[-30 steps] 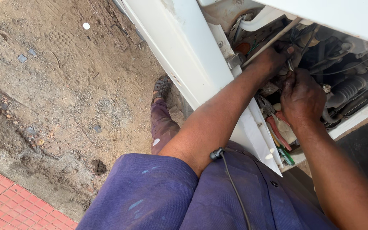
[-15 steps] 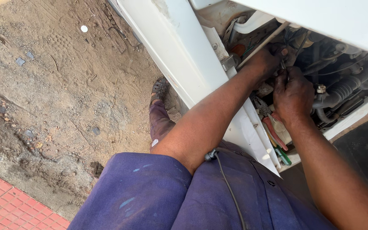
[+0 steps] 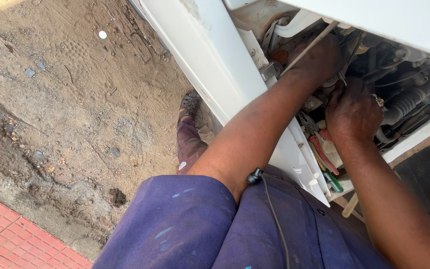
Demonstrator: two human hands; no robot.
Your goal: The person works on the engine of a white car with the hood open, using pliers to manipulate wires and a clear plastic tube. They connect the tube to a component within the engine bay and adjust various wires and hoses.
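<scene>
Bare dirt ground [image 3: 75, 99] beside white vehicle panel [image 3: 215, 65]. Both hands deep in engine bay [image 3: 404, 94]: left hand [image 3: 319, 57], right hand [image 3: 352, 112], fingers curled, grip unclear. Pliers [image 3: 322, 154] perched below; a knock could drop them.

My left hand [image 3: 319, 60] and right hand [image 3: 353, 112] are crowded into the open engine bay, just right of the slanted white metal body panel [image 3: 215, 65]. Beyond the panel, black ribbed hoses [image 3: 404, 104] and a thin pale rod [image 3: 309, 47] hem my fingers in. Red- and green-handled tools [image 3: 327, 167] fill the ledge at the panel's lower end.
</scene>
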